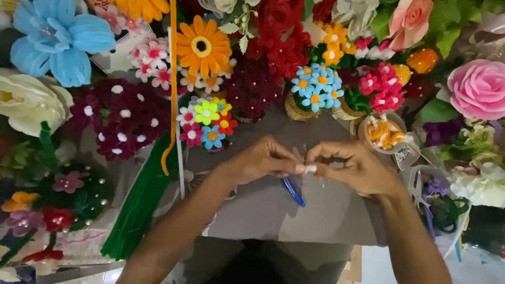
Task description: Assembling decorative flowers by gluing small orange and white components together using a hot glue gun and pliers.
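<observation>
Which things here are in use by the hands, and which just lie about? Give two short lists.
In use:
left hand
right hand
small white piece pinched between both
blue stick under the hands

Lying about:
green stems
orange flower
blue flower
pink rose
small blue bouquet
cup of orange bits

Small white piece [309, 169] — pinched between both hands' fingertips; blue stem [293, 192] slants down below it.

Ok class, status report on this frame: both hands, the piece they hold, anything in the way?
Left hand and right hand pinching one small white piece together. Blue stick pokes out below. Nothing crowding it.
</observation>
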